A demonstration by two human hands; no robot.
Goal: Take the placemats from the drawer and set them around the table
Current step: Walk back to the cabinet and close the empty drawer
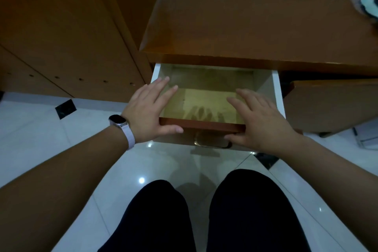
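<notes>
A wooden drawer (276, 92) stands pulled out from under a brown cabinet top. Its pale yellowish bottom (204, 98) is bare; I see no placemats in it. My left hand (149, 108) rests flat on the drawer's front left corner, fingers spread over the rim, thumb on the reddish front edge (204, 125). My right hand (257, 120) lies flat on the front right corner, thumb against the front panel above the metal handle (210, 143). Neither hand holds anything. A watch sits on my left wrist.
The brown cabinet top (245, 22) overhangs the drawer's back. A tall wooden cupboard (61, 37) stands to the left. An open cabinet door (331, 104) is at the right. A pale object (370, 4) lies on the top's far right. Glossy white floor tiles and my knees are below.
</notes>
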